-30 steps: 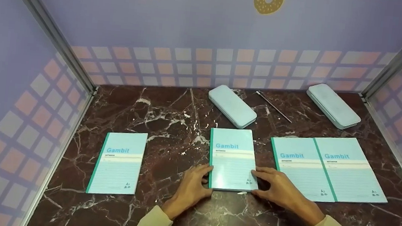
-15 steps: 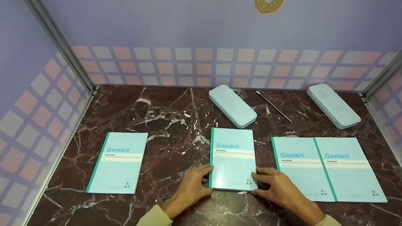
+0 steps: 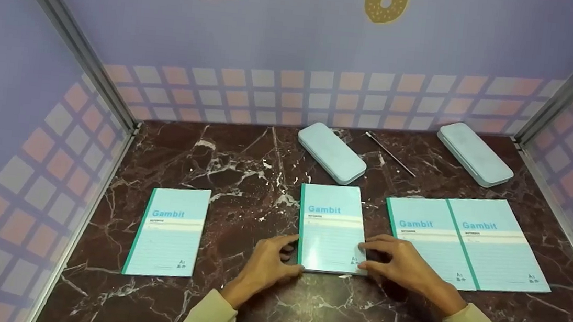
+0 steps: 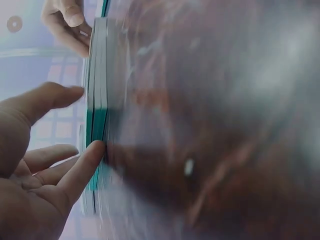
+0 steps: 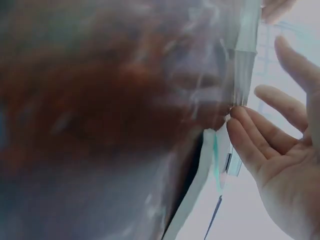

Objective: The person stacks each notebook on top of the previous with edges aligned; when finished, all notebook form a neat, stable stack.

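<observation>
A stack of light-blue Gambit notebooks (image 3: 332, 234) with green spines lies flat on the table in the middle of the head view. Beside its spine is my left hand (image 3: 263, 264), fingers extended; in the left wrist view one fingertip touches the layered spines (image 4: 97, 125) and the thumb stands apart. On the opposite side, my right hand (image 3: 400, 264) has its fingertips at the stack's lower right edge. Its fingers look loosely straight in the right wrist view. Part of another notebook (image 3: 425, 216) is hidden behind the right hand.
One notebook (image 3: 166, 233) lies alone at left. To the right, another notebook (image 3: 499, 244) adjoins the partly covered one. Behind are two pale cases, a near one (image 3: 332, 153) and a far one (image 3: 475, 154), with a thin pencil-like stick (image 3: 391, 154) between them. Patterned panels enclose the table.
My left hand has drawn slightly back from the spine, and the right hand's fingers have shifted a little upward along the edge. The stack stays almost in place.
</observation>
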Motion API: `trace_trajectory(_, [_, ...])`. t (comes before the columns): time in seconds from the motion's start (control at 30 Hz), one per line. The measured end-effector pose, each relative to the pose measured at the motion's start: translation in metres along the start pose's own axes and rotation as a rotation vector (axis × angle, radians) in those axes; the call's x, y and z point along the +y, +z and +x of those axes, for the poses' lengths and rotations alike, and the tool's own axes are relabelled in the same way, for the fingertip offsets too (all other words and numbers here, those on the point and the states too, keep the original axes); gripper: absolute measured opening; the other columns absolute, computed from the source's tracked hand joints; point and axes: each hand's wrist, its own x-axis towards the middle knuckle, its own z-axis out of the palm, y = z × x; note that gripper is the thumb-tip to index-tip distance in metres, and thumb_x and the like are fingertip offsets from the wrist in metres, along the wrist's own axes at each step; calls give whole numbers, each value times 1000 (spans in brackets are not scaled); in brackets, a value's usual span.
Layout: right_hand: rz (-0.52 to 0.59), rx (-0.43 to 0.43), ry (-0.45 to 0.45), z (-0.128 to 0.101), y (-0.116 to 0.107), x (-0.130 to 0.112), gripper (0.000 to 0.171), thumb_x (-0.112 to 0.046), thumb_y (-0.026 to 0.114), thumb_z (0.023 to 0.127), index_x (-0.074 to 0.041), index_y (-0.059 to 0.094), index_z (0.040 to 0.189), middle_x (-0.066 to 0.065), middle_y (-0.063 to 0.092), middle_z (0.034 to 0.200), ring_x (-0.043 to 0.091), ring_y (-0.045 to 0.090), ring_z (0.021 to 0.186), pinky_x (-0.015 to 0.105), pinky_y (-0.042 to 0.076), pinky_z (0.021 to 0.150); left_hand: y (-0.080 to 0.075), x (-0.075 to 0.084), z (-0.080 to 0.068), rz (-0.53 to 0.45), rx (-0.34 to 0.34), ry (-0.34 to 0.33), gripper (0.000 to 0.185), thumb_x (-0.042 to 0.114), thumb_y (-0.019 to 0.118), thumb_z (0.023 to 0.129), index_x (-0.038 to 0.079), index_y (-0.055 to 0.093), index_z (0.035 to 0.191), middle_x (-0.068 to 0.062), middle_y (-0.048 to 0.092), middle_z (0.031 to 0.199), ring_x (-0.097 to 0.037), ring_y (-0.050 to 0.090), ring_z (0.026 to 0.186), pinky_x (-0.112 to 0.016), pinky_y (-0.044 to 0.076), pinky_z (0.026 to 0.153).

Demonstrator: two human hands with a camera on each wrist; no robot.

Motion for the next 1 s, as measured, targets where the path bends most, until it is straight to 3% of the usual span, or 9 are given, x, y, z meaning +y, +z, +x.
trace_trajectory(0.17, [22, 143, 1, 15, 2, -3, 30, -16, 85, 94, -2, 80, 120, 8, 74, 110, 27, 73, 99, 46, 62, 87, -15, -6, 0, -30, 55, -10, 60, 8, 92, 84, -11, 66, 135, -26, 72, 118, -38, 75, 101, -32, 63, 86])
trace_trajectory(0.33, [113, 205, 13, 33, 3, -12, 31, -10, 83, 95, 1, 78, 123, 14, 72, 110, 32, 73, 96, 44, 64, 85, -31, -11, -3, -72, 119, -47, 55, 15, 89, 89, -9, 67, 134, -26, 72, 120, -38, 74, 106, -33, 63, 87])
trace_trajectory(0.67, [220, 153, 8, 65, 21, -33, 32, -14, 80, 98, 2, 76, 124, 14, 74, 117, 34, 74, 105, 44, 62, 92, -63, -16, -10, -113, 240, -126, 50, 16, 88, 91, -8, 70, 131, -26, 71, 126, -40, 74, 107, -33, 64, 85])
trace_trajectory(1.0, [418, 43, 7, 93, 54, -57, 39, -18, 77, 101, 5, 70, 133, 20, 70, 129, 37, 71, 114, 45, 59, 99, -100, -23, -20, -129, 362, -172, 45, 8, 86, 91, -8, 71, 130, -28, 72, 121, -39, 75, 105, -32, 63, 88])
